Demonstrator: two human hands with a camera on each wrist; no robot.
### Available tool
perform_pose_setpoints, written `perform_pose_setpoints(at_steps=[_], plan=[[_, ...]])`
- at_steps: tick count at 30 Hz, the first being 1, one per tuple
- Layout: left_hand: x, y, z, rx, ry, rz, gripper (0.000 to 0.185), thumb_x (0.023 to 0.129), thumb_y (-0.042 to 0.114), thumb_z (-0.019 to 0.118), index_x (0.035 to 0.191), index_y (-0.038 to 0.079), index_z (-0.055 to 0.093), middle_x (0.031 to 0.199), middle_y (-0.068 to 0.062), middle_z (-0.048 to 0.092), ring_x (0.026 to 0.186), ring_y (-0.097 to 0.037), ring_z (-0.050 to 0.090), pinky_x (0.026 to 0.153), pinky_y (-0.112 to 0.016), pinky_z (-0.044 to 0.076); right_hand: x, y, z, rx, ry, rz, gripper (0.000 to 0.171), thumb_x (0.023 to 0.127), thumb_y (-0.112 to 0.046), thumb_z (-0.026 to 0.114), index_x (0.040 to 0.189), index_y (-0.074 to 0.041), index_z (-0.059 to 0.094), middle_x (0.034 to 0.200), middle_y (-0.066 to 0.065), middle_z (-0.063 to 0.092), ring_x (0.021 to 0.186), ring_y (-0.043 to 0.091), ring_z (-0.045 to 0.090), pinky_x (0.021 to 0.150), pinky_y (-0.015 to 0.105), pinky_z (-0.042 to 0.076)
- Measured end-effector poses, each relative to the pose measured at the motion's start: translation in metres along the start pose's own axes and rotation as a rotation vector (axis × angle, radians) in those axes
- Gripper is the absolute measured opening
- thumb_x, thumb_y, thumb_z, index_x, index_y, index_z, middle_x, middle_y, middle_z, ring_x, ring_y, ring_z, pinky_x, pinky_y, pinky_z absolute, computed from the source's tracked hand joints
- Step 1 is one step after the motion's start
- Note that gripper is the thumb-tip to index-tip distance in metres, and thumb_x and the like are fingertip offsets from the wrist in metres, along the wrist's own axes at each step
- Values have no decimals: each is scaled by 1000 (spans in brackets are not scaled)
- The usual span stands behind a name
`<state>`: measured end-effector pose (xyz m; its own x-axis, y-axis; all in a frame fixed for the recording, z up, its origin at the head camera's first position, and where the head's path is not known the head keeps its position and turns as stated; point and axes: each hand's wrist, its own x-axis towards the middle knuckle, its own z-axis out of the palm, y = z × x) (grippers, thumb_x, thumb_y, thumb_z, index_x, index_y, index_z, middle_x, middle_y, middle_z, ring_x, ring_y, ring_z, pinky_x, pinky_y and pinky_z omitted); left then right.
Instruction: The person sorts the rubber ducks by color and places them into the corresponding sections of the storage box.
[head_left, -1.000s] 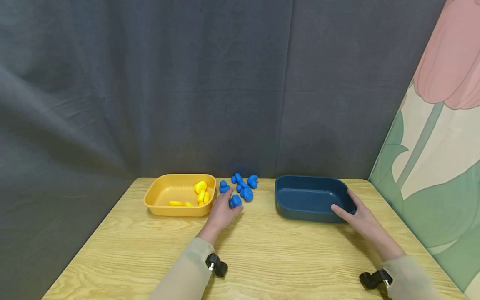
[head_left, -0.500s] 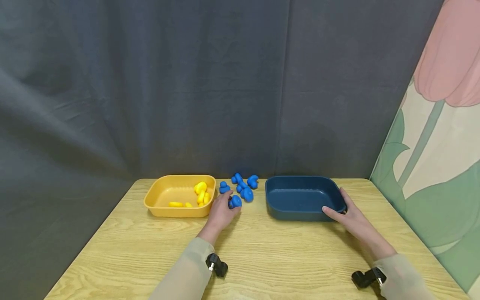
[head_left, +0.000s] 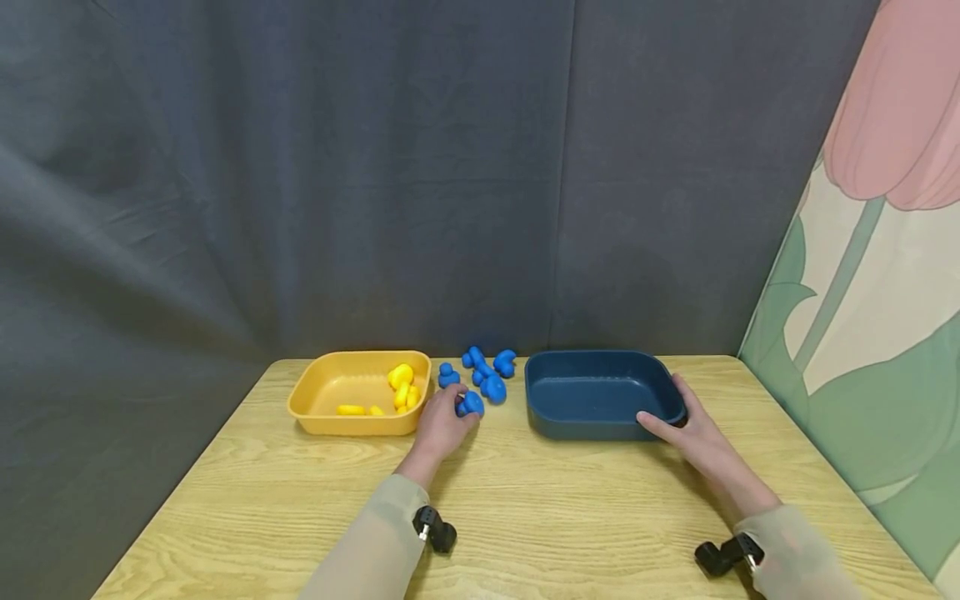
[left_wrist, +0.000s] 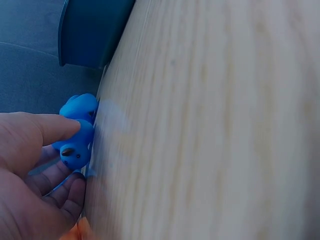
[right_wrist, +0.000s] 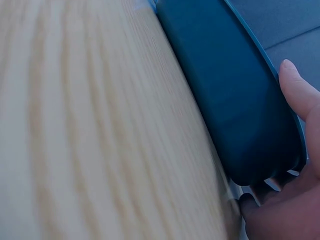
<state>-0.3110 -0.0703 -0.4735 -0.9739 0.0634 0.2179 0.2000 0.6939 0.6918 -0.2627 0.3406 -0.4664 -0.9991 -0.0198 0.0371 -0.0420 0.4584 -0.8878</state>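
Blue piece (head_left: 471,404): on the table (head_left: 525,500), left of the blue tray (head_left: 600,396), nearest of a blue cluster (head_left: 483,373).
Left hand (head_left: 441,427): thumb and fingers curled round the piece.
Right hand (head_left: 693,429): fingers curled on the tray's right corner.
Yellow tray (head_left: 330,392): further left, holding yellow pieces.
Risk: a loose pinch could drop the piece beside the tray; the moving hand could scatter neighbours.

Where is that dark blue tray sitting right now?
In the head view the blue tray sits on the table's far right half, just right of the loose blue toys, with the right hand on its near right corner.
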Motion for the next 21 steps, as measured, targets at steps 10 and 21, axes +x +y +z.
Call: perform_pose_setpoints(at_steps=[10, 21], plan=[[-1, 3, 1, -70, 30, 15, 42, 97, 13, 87, 132, 1, 67, 117, -15, 72, 107, -34, 67, 100, -52, 58, -1, 3, 3, 59, 1, 13, 113, 108, -33, 74, 176, -12, -14, 181, 27, -10, 165, 54, -5, 128, 76, 5], [0, 18, 5, -217, 92, 126, 44, 98, 17, 87, 136, 6, 69, 124, -11, 72, 117, -34, 67, 104, -51, 57, -4, 4, 5, 62, 0, 21, 115, 107, -36, 75, 176, -15, -15, 181, 26, -11, 165, 54, -5, 126, 79, 5]])
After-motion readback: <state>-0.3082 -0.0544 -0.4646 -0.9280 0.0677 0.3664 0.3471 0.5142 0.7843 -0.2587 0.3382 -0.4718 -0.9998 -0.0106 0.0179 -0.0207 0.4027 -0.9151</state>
